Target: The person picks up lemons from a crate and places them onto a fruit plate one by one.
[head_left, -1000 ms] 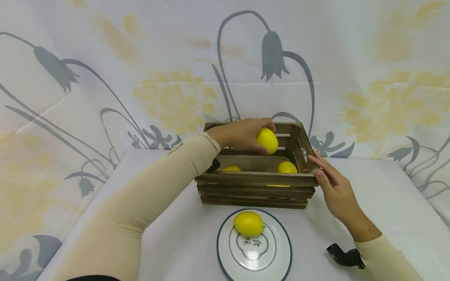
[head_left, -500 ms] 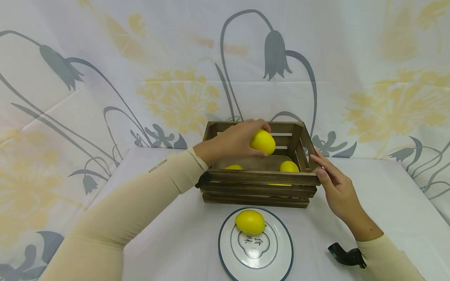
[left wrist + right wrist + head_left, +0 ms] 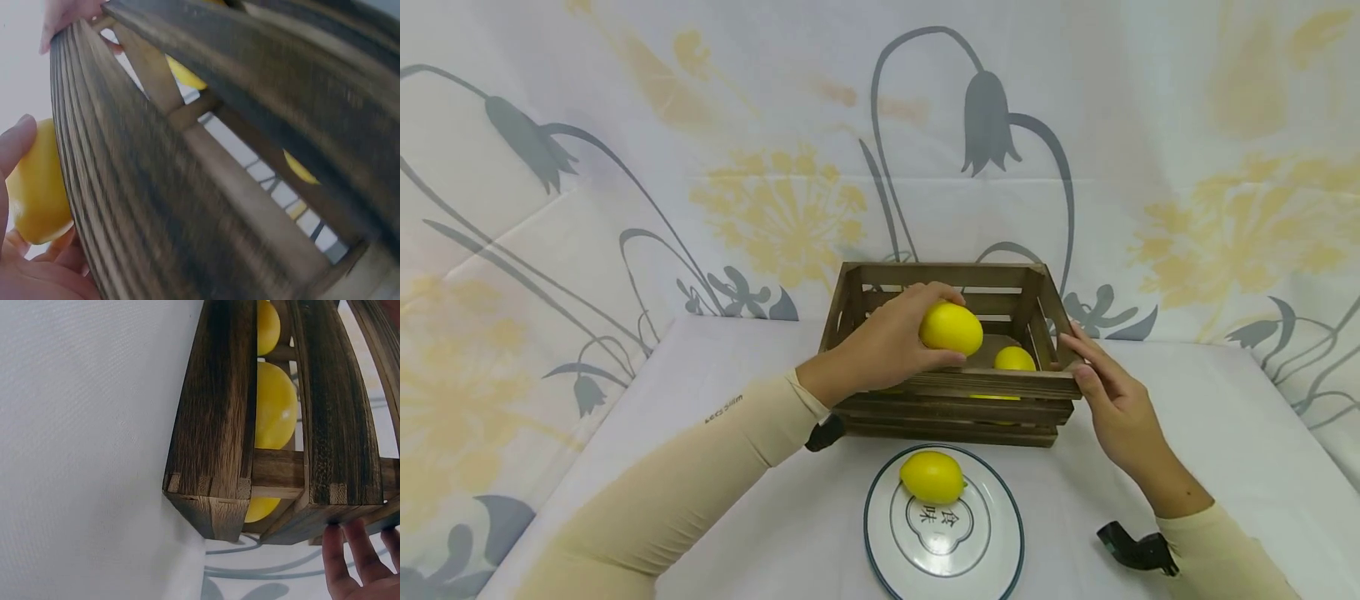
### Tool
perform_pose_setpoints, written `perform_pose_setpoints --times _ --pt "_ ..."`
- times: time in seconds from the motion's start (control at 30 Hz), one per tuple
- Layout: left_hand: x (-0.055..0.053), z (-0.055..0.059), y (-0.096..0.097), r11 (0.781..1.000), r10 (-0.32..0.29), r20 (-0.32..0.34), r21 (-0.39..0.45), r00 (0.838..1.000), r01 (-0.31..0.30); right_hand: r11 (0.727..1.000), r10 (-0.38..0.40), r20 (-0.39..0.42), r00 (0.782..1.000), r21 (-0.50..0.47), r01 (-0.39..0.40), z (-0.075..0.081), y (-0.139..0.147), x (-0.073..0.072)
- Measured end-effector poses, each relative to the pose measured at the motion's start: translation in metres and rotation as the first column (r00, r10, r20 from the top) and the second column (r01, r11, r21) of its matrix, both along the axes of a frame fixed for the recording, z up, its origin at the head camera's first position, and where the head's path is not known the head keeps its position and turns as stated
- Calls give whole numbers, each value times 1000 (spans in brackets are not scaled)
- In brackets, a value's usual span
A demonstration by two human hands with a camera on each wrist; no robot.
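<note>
My left hand (image 3: pixel 883 346) grips a yellow lemon (image 3: pixel 951 328) between thumb and fingers, over the front rim of a dark slatted wooden crate (image 3: pixel 955 407). From the left wrist, that lemon (image 3: pixel 40 187) shows just beyond the crate's top slat. My right hand (image 3: pixel 1116 408) holds the crate's right front corner, thumb at the rim and fingers at the end slats. In the right wrist view its fingertips (image 3: pixel 356 540) meet the slats. Another lemon (image 3: pixel 1015 359) lies inside the crate, and more yellow shows between the slats. One lemon (image 3: pixel 932 477) rests on a white plate (image 3: pixel 943 562) before the crate.
White cloth (image 3: pixel 760 533) covers the table. Behind the crate rises a flower-printed fabric backdrop (image 3: pixel 775 83). A black curved device (image 3: pixel 1138 547) sits at the right wrist, and a similar dark piece (image 3: pixel 826 433) is under the left wrist.
My left hand has carried its lemon from above the crate's inside down and left toward the front rim. The right hand keeps its hold on the corner.
</note>
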State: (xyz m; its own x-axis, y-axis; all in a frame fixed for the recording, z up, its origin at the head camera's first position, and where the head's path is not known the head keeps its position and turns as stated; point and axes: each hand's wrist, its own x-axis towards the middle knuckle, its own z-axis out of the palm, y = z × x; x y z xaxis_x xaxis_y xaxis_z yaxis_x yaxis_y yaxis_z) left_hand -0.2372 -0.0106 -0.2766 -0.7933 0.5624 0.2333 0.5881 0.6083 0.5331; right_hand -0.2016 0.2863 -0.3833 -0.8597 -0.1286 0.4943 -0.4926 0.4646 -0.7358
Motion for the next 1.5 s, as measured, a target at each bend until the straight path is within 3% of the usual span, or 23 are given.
perform_pose_setpoints --times 0.2,0.4,0.73,0.93,1.2,1.3,1.5 --pt "11 -10 1 995 25 -73 96 997 -18 1000 -3 -10 1000 1 3 2 0 1" --pt "28 -21 -2 977 45 -170 213 984 -8 1000 0 -12 1000 -5 0 0 0 1" --pt "54 -41 -8 958 -29 -213 272 977 88 1000 4 -10 1000 -8 -4 -2 0 1" --pt "67 -50 -15 950 -81 -151 286 985 122 1000 14 -7 1000 -20 -14 0 -1 0" --pt "79 -61 -21 952 -101 -24 287 995 104 1000 7 7 1000 -4 -7 -1 -4 1" --pt "79 -62 -22 958 -133 22 258 991 123 1000 0 3 1000 2 0 0 -4 2" --pt "76 -70 -21 961 -220 126 195 967 193 1000 -11 1 1000 4 11 3 -4 3"
